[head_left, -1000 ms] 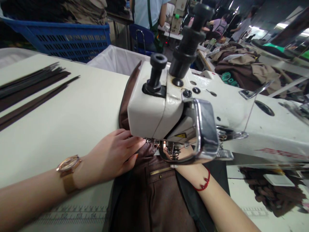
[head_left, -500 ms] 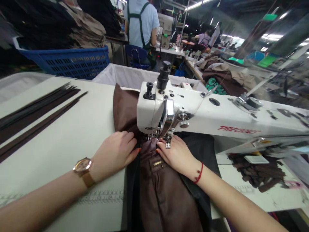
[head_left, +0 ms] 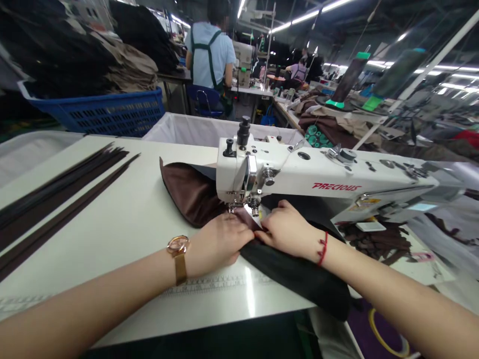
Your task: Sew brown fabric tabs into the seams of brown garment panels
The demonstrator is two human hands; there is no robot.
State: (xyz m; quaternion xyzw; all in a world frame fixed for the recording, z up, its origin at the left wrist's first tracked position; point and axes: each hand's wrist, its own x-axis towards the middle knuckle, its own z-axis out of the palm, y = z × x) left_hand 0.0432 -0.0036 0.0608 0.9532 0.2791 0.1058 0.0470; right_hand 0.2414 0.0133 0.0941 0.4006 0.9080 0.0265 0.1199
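At the centre of the frame both hands press on the cloth point(head_left: 194, 197) just below the needle of the sewing machine point(head_left: 299, 177). The left hand point(head_left: 220, 242) lies flat, fingers together, on the brown cloth. The right hand point(head_left: 288, 229) is curled, fingers bent down onto the dark fold; whether it pinches the cloth I cannot tell. The two hands touch. Dark strips point(head_left: 56, 199) lie at the left on the table point(head_left: 123, 219).

Matt brown cloth point(head_left: 190, 192), glossy tabletop point(head_left: 123, 224)
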